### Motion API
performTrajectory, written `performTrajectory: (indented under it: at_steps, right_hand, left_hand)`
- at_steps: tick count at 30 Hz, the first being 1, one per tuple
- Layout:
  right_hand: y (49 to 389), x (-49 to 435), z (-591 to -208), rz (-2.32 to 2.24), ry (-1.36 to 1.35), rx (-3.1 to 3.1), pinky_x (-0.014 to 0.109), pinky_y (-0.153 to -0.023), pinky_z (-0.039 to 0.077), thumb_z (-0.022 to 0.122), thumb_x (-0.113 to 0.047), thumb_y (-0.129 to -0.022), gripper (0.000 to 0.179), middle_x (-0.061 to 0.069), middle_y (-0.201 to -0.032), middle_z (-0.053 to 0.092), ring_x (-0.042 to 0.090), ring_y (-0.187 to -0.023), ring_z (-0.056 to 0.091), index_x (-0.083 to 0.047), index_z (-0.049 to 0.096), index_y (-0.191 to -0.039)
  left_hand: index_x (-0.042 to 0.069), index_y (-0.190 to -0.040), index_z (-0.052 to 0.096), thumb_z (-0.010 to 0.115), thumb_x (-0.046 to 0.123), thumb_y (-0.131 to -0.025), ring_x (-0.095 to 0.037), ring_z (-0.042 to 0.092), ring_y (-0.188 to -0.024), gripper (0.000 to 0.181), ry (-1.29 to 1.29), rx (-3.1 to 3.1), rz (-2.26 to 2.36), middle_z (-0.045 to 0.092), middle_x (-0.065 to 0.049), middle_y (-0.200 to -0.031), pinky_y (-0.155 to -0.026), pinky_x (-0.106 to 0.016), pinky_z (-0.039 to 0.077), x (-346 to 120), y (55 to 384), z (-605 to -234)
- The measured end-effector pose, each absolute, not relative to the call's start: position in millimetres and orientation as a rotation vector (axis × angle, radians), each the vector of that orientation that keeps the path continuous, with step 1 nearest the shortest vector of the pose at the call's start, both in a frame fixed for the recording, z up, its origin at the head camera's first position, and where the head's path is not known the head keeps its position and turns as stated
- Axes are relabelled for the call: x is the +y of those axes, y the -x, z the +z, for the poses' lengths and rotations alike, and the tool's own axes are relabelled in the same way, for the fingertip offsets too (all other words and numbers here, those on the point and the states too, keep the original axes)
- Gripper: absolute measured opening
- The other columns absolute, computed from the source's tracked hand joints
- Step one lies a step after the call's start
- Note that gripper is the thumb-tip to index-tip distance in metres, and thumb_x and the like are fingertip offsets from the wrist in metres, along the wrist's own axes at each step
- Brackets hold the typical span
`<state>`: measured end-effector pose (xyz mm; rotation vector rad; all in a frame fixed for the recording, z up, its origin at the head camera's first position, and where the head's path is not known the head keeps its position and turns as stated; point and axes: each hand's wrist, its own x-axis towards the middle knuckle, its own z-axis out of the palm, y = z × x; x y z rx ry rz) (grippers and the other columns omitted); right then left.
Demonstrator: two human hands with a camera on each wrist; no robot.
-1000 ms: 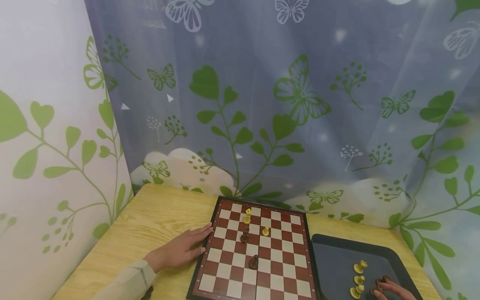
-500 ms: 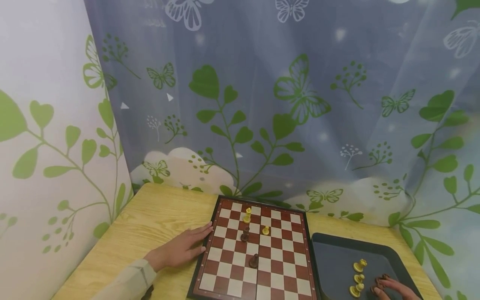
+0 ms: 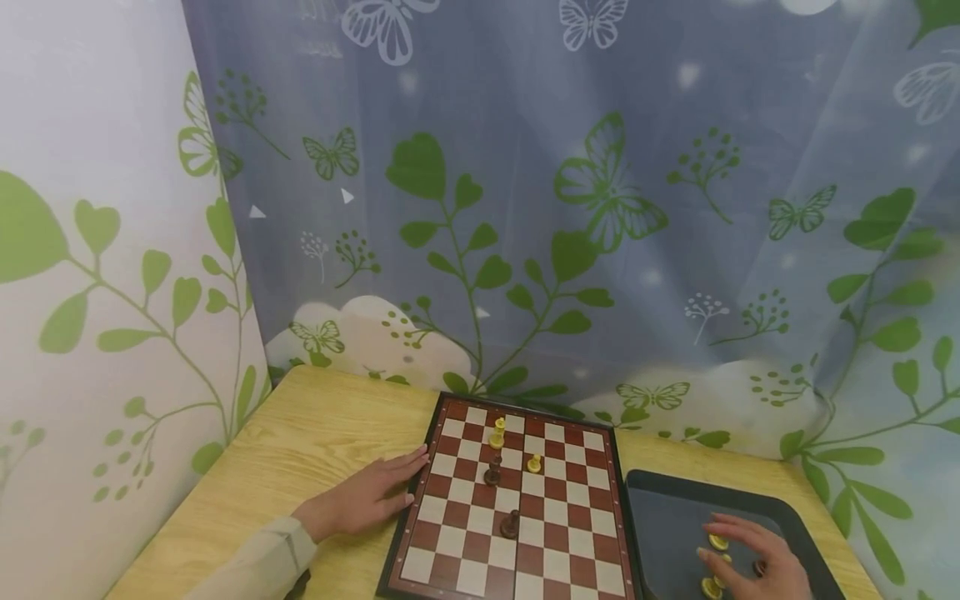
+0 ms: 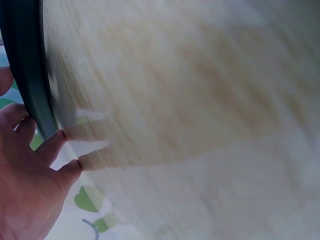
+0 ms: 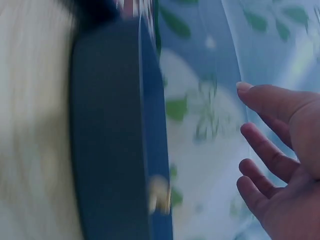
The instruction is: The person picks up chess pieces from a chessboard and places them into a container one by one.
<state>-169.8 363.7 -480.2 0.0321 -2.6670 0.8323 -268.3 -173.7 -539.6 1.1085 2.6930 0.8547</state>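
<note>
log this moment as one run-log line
left hand: flat on table, fingertips at chessboard edge | right hand: open over yellow pieces in dark tray | board: four pieces standing

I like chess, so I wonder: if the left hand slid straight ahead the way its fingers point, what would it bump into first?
The left hand lies flat on the table, fingertips already at the chessboard edge. Sliding on, it would probably meet that raised edge first, then perhaps the dark piece beyond.

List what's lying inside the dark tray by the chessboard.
In the dark tray, yellow chess pieces lie under the spread right hand, with one dark piece peeking out. The hand covers the rest, so no full count is possible.
</note>
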Motion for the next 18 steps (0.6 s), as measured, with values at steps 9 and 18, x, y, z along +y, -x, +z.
performTrajectory:
  at_steps: [9, 18]
  right_hand:
    - [189, 285, -468, 0.990, -0.374, -2.698, 0.061, -0.097, 0.048, 0.085, -0.006, -0.079, 0.029, 0.003, -0.120, 0.070, 0.034, -0.115, 0.055, -0.020, 0.077, -0.104]
    - [207, 246, -465, 1.209, -0.575, -2.872, 0.062, -0.103, 0.044, 0.077, -0.025, -0.091, 0.020, 0.003, -0.124, 0.068, 0.036, -0.120, 0.056, -0.019, 0.076, -0.110]
  left_hand:
    - [-0.001, -0.158, 0.030, 0.043, 0.035, -0.110, -0.047, 0.032, -0.147, 0.062, -1.098, 2.695, 0.847, 0.025, -0.019, -0.166, -0.113, -0.076, 0.022, -173, 269, -537]
    - [0.000, -0.159, 0.030, 0.043, 0.037, -0.110, -0.046, 0.032, -0.148, 0.062, -1.082, 2.700, 0.840, 0.025, -0.019, -0.166, -0.114, -0.075, 0.022, -173, 268, -540]
